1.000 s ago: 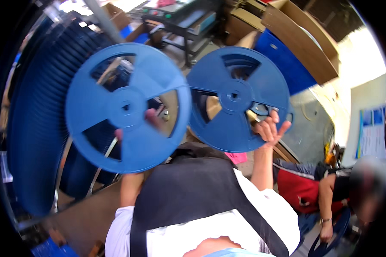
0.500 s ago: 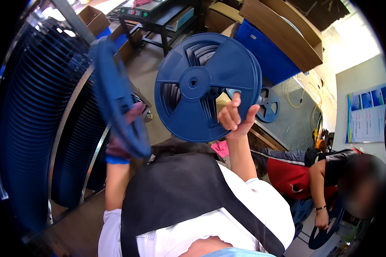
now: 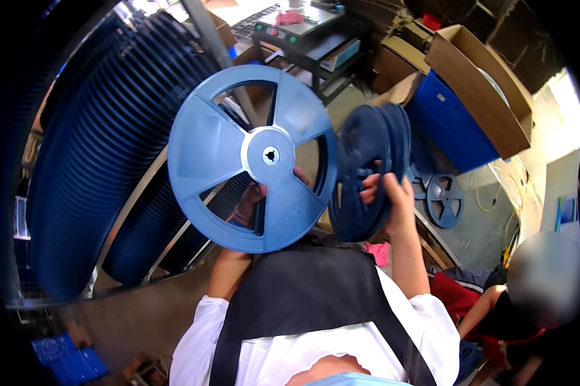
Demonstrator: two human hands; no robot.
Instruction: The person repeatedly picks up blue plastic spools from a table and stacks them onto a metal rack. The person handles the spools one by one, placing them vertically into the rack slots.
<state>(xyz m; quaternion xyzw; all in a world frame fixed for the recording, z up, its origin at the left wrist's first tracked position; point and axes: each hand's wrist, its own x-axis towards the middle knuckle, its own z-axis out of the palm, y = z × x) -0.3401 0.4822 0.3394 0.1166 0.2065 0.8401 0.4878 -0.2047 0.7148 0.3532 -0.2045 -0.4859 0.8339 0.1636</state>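
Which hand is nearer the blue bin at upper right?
Right. The right hand, holding stacked blue reels, is below-left of the blue bin in view; the left hand, behind another reel, is farther left.

Held reels [image 3: 270,138] fill front — rack [image 3: 206,33] close L, blue bin [image 3: 449,122] fwd R; floor [image 3: 349,98] gap by blk table [image 3: 331,42].

Brown floor [image 3: 126,325] lies lower left — a pale wall [image 3: 565,174] rises right.

Nothing readable right now! The blue-and-white printed paper sheet [image 3: 568,215] on the pale flat wall [image 3: 563,174] shows too blurred, and a small pale patch [image 3: 440,98] near the blue plastic bin's [image 3: 457,125] upper left corner gives no legible lettering.
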